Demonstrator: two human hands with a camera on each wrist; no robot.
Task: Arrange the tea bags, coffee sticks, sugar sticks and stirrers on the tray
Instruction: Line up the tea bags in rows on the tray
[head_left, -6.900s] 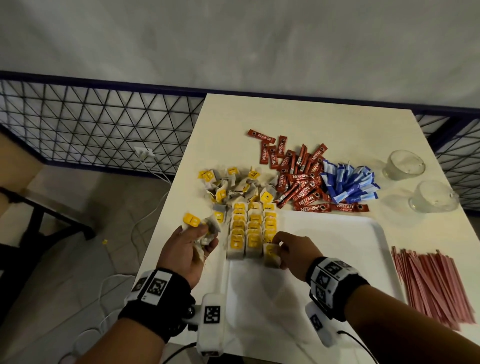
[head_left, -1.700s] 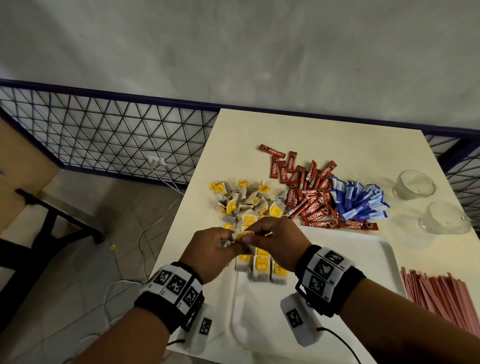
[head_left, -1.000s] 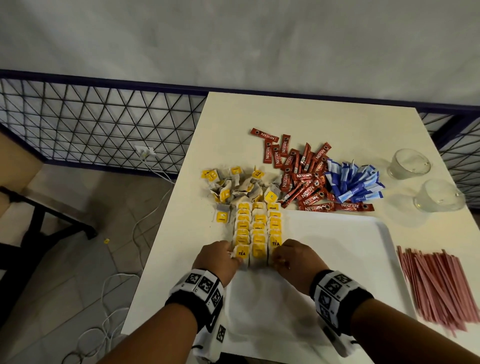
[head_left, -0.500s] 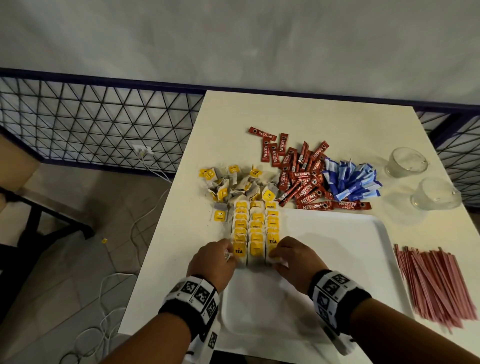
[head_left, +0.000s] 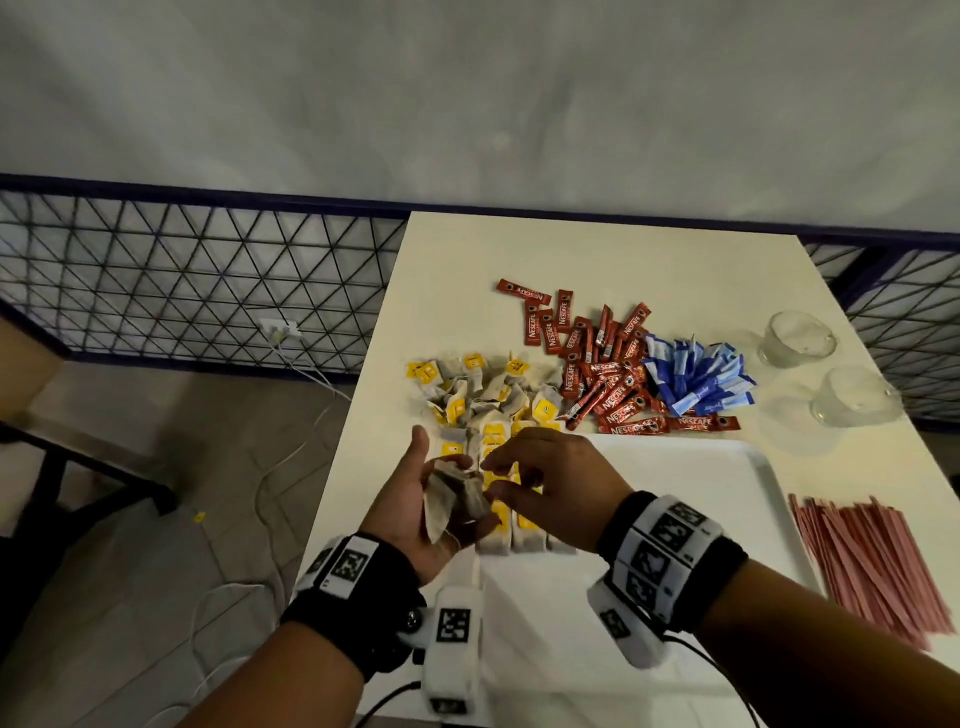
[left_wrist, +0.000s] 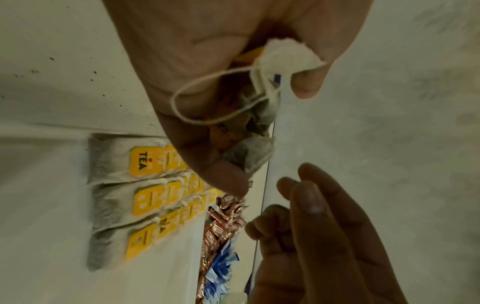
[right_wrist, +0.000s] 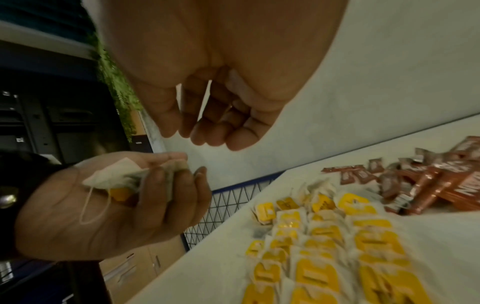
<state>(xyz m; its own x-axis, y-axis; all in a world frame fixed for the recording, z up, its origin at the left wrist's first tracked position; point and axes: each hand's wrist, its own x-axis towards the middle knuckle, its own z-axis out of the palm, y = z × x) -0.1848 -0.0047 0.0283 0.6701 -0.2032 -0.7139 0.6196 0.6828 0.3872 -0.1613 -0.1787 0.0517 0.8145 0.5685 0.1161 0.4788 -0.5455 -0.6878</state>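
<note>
My left hand (head_left: 410, 501) is raised palm up over the tray's left edge and grips a small bunch of tea bags (head_left: 453, 500) with a loose string loop (left_wrist: 197, 96). My right hand (head_left: 540, 483) hovers just right of it, its fingers (right_wrist: 207, 123) loosely curled toward the bunch and holding nothing. Three rows of yellow-tagged tea bags (head_left: 519, 535) lie on the left side of the white tray (head_left: 685, 525). Behind the tray lie a loose tea bag pile (head_left: 483, 395), red coffee sticks (head_left: 608, 379) and blue sugar sticks (head_left: 696, 379). Pink stirrers (head_left: 872, 566) lie to the tray's right.
Two clear glasses (head_left: 797, 338) (head_left: 852, 395) stand at the table's right back. A wire mesh fence (head_left: 182, 280) runs behind and left of the table. The table's left edge is close beside the left hand, with cables on the floor (head_left: 249, 519) below.
Half a second ago both hands rested at the near end of the rows. Both have lifted; the left has turned palm up with a bunch of tea bags, and the right reaches toward it.
</note>
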